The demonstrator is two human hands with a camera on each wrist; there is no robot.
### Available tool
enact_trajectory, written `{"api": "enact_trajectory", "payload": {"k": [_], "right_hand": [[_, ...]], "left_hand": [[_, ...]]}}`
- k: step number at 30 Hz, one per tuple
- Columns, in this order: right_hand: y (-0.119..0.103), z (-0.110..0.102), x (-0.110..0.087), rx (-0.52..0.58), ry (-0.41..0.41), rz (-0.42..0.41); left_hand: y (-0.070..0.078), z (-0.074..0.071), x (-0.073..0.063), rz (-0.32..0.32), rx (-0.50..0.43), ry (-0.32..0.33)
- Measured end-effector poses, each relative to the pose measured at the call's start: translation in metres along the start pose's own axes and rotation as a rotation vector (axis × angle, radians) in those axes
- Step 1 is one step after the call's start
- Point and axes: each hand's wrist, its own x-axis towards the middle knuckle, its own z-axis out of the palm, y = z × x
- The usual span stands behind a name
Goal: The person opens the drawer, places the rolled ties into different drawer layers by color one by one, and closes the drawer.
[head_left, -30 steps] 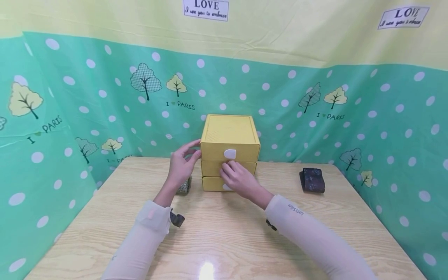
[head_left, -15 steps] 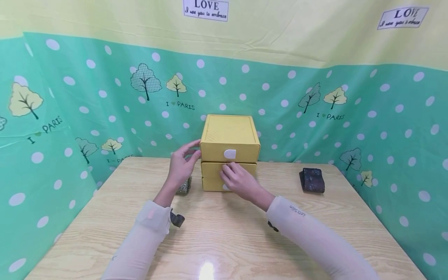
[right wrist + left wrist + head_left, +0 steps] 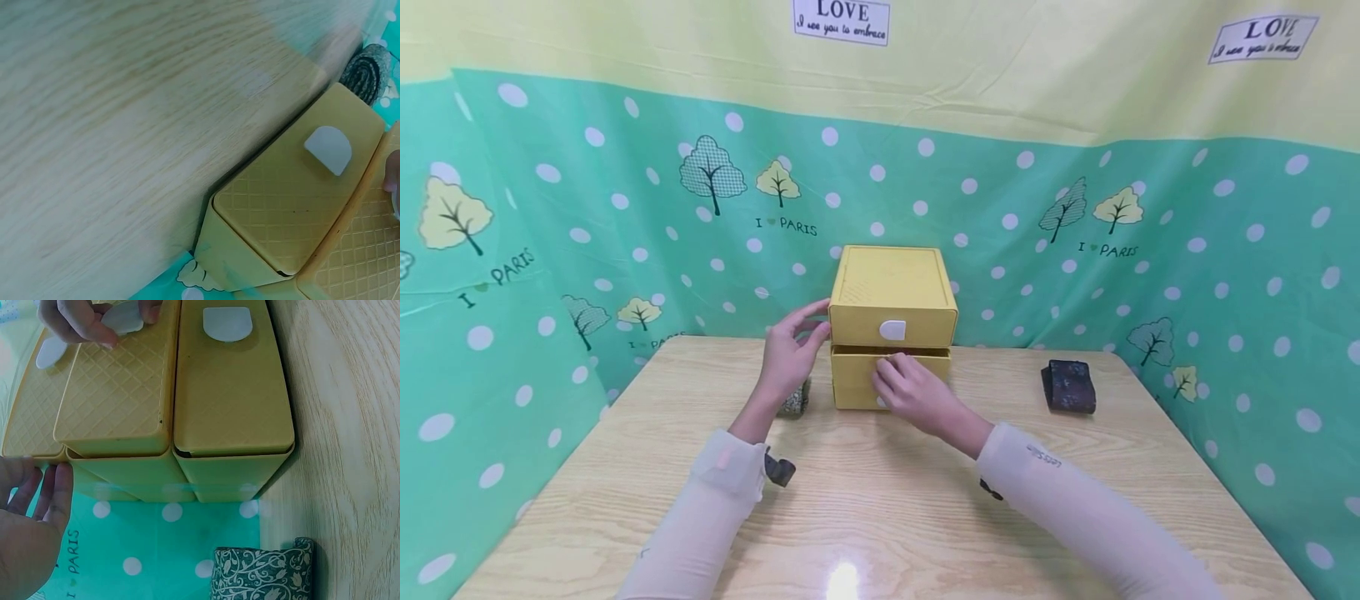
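A yellow unit of three stacked drawers (image 3: 891, 275) stands at the back of the table, each front bearing a white tab. Its middle drawer (image 3: 853, 375) juts out a little, leaving a dark gap above it. My right hand (image 3: 917, 396) pinches that drawer's white handle (image 3: 123, 317) between thumb and fingers. At the unit's left side, my left hand (image 3: 788, 354) touches the top section's edge with fairly straight fingertips. The top drawer (image 3: 850, 325) and bottom drawer (image 3: 234, 387) sit flush or nearly so. What the middle drawer holds is hidden.
A rolled dark green floral cloth (image 3: 262, 572) lies left of the unit, partly behind my left wrist in the head view. Farther right on the wooden table (image 3: 865, 492) is a dark folded cloth (image 3: 1070, 386). A patterned curtain (image 3: 970, 167) hangs close behind.
My right hand has drawn the middle drawer outward toward me, and the gap above it has widened. The left hand stays in place against the unit.
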Motion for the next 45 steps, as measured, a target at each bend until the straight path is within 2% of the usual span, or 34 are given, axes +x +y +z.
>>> {"api": "enact_trajectory", "payload": {"k": [4,11,38,45], "right_hand": [[-0.001,-0.001,-0.002,0.002,0.022,-0.015],[-0.001,-0.006,-0.003,0.011,0.03,-0.026],[-0.011,-0.029,-0.008,0.031,0.128,-0.056],[-0.013,-0.029,-0.009,0.03,0.129,-0.065]], "left_hand": [[-0.005,0.0,0.001,0.02,0.006,0.005],[-0.006,0.0,0.002,0.043,0.004,0.008],[-0.007,0.001,0.0,0.027,0.002,-0.003],[-0.006,0.0,0.0,0.03,-0.002,-0.001]]}}
